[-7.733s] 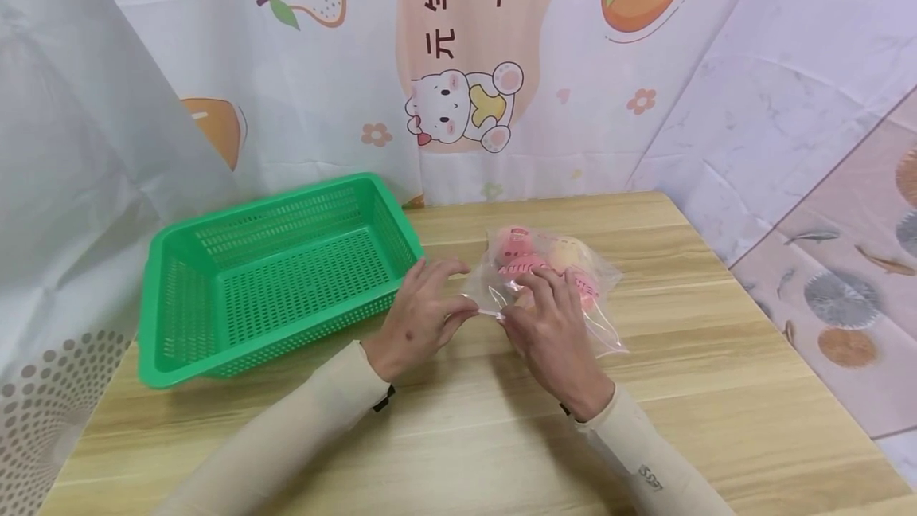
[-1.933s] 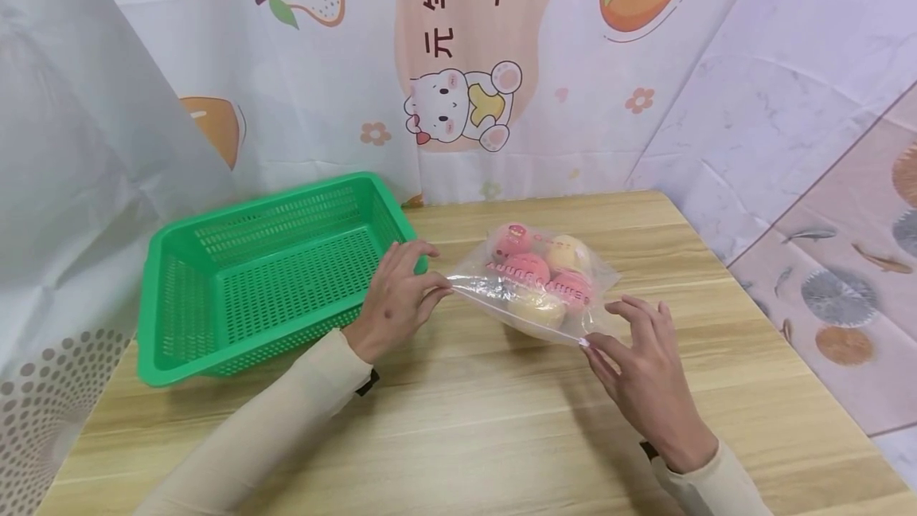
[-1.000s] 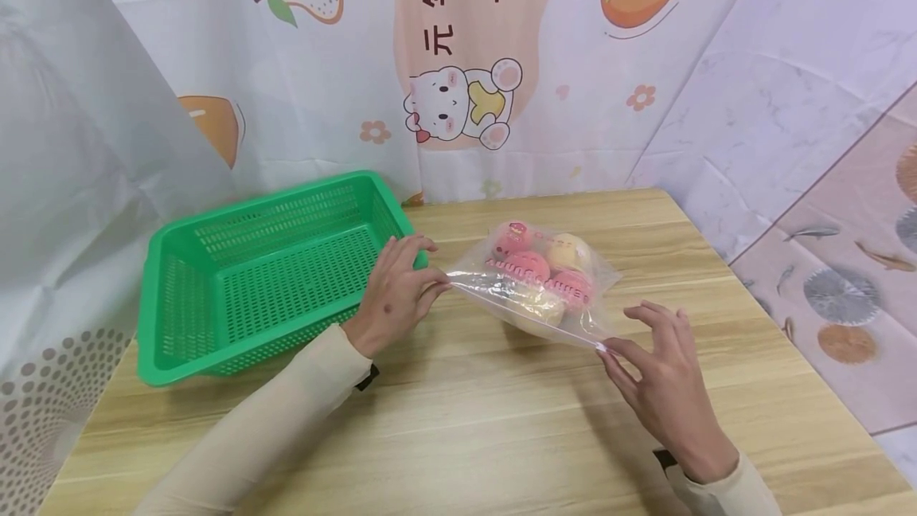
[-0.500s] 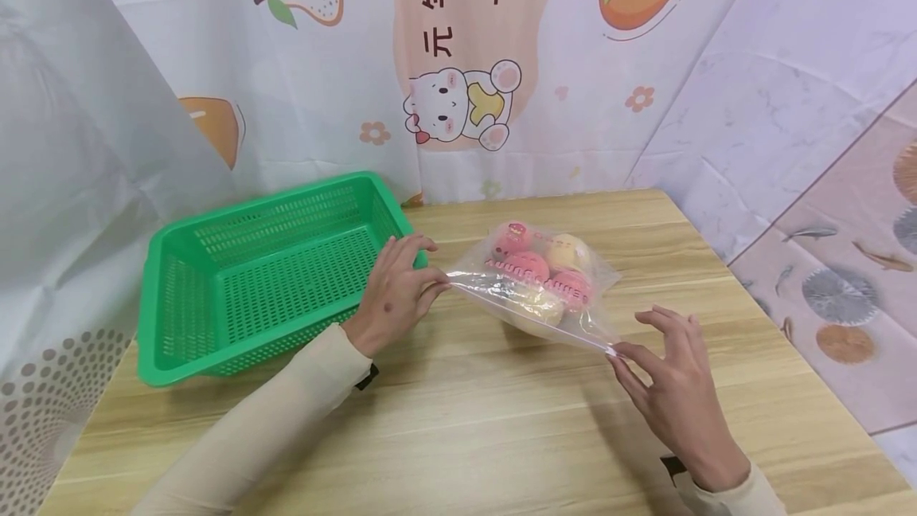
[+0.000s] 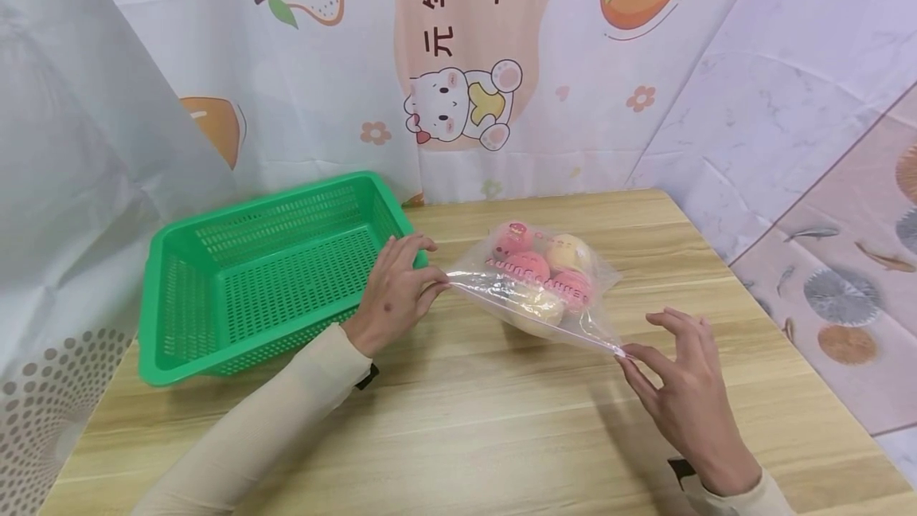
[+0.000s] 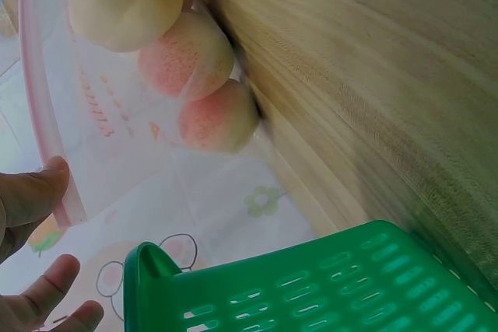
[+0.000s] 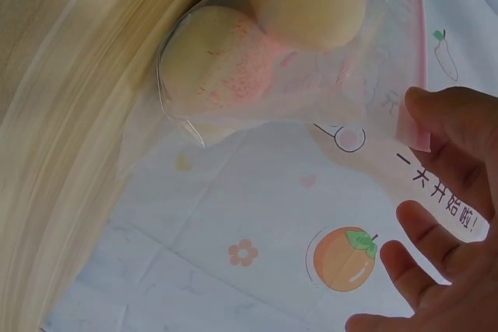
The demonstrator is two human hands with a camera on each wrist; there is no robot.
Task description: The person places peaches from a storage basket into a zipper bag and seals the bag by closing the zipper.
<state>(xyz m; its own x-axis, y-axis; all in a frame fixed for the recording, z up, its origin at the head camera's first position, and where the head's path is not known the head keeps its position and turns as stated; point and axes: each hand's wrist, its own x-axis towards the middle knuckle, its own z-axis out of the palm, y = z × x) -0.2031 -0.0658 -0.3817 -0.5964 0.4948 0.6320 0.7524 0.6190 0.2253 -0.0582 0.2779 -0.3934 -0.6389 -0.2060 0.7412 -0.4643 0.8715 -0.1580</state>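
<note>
A clear zip-lock bag point(image 5: 476, 277) with red print lies on the table, its mouth lifted toward me and stretched into a slanting line. Several peaches point(image 5: 526, 267), some pink and some pale yellow, are inside it. At the mouth's left corner, my left hand point(image 5: 392, 293) pinches the plastic between thumb and forefinger, close to the basket's edge. My right hand point(image 5: 691, 396) pinches the strip's right end, its other fingers spread apart. In the right wrist view the pink zip strip point(image 7: 420, 44) runs up from the right thumb, and the peaches rest low in the bag.
A green perforated basket point(image 5: 286, 343) stands at the left, beside my left hand. The wooden table point(image 5: 458, 436) reaches back to a printed curtain point(image 5: 308, 118), with more cloth hanging at both sides.
Earlier both hands were close together near the bag's left corner. The right hand has since slid rightward along the mouth to its right end. The left hand keeps its pinch, nearly still lately.
</note>
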